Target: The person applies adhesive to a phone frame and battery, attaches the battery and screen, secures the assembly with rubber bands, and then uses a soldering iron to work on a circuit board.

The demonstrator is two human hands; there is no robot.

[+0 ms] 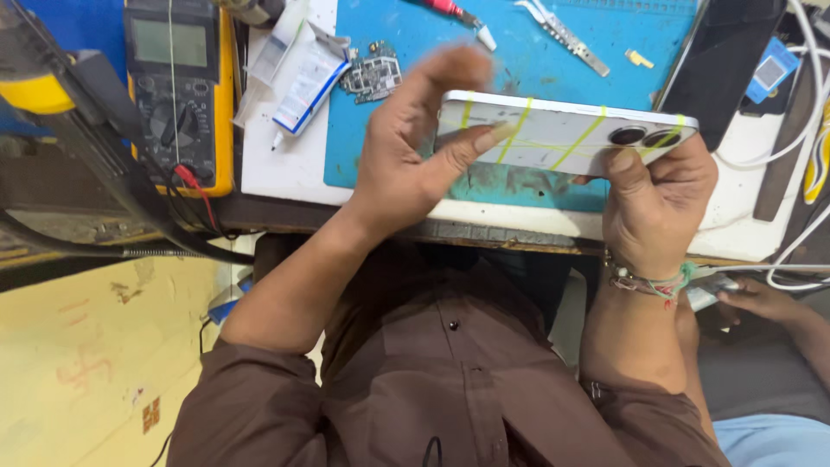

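I hold the slim white smartphone bound with thin yellow bands (562,130) level above the blue rubber work mat (389,112), long axis running left to right. My right hand (659,203) pinches its camera end from below. My left hand (406,151) curls loosely around the other end, thumb pressing the back.

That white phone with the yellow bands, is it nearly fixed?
The back cover is on the white phone, strapped by yellow bands. The left hand and right hand hold it by its ends. The bands are not yet off, and a circuit board lies loose on the blue mat.
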